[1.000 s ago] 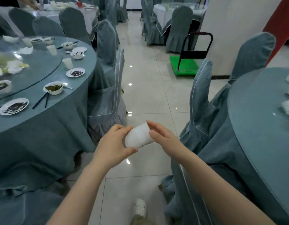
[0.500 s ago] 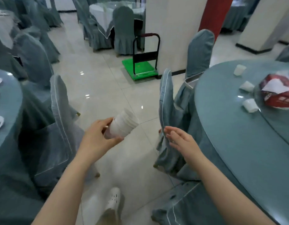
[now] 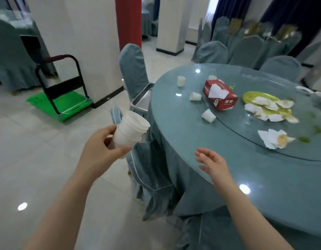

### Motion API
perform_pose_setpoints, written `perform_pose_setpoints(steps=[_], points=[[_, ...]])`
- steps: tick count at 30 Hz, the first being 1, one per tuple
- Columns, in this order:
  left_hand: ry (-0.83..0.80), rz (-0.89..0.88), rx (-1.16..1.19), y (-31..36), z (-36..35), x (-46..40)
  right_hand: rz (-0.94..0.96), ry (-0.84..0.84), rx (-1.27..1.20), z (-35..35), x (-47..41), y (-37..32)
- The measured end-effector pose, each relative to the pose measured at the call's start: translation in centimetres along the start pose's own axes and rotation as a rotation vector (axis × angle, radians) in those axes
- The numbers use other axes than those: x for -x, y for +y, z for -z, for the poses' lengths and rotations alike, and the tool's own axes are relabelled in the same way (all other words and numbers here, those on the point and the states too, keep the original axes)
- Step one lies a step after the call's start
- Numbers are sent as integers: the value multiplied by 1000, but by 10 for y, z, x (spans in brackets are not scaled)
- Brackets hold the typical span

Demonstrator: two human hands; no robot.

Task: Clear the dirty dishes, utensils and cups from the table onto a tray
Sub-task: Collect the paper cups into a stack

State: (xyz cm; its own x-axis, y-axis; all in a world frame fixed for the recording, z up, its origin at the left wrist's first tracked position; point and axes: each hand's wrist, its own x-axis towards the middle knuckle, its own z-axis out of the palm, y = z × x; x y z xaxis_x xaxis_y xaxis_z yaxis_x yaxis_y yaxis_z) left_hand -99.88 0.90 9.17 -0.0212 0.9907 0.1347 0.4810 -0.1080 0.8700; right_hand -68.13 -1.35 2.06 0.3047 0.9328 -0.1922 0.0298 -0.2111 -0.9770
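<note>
My left hand (image 3: pixel 102 148) grips a stack of white plastic cups (image 3: pixel 130 129), held tilted over the floor left of the round table (image 3: pixel 228 177). My right hand (image 3: pixel 212 163) hovers empty with relaxed fingers above the table's near edge. On the table one white cup (image 3: pixel 181 81) stands upright, and two more lie on their sides, one cup (image 3: pixel 195 96) by the tissue box and one cup (image 3: pixel 208 115) nearer me. A metal tray (image 3: pixel 143 100) rests on a chair at the table's left edge.
A red tissue box (image 3: pixel 220 94), crumpled napkins (image 3: pixel 273 138) and food scraps (image 3: pixel 269 109) lie on the glass turntable. Covered chairs (image 3: pixel 132 69) ring the table. A green trolley (image 3: pixel 60 101) stands by a white pillar at the left. Tiled floor lies below my left arm.
The view has swung right from the first table to this one. My right hand let go of the cup stack and moved out over the table edge; my left hand keeps the stack.
</note>
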Motion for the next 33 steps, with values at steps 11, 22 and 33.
perform_pose_setpoints(steps=[11,22,33], points=[[-122,-18,65,10,-67,-154,-14,181,230,42,-137,11],[-16,217,-10,0,-135,-261,29,78,896,65,-411,11],[61,285,14,-24,-126,-289,54,-158,1057,16,-434,31]])
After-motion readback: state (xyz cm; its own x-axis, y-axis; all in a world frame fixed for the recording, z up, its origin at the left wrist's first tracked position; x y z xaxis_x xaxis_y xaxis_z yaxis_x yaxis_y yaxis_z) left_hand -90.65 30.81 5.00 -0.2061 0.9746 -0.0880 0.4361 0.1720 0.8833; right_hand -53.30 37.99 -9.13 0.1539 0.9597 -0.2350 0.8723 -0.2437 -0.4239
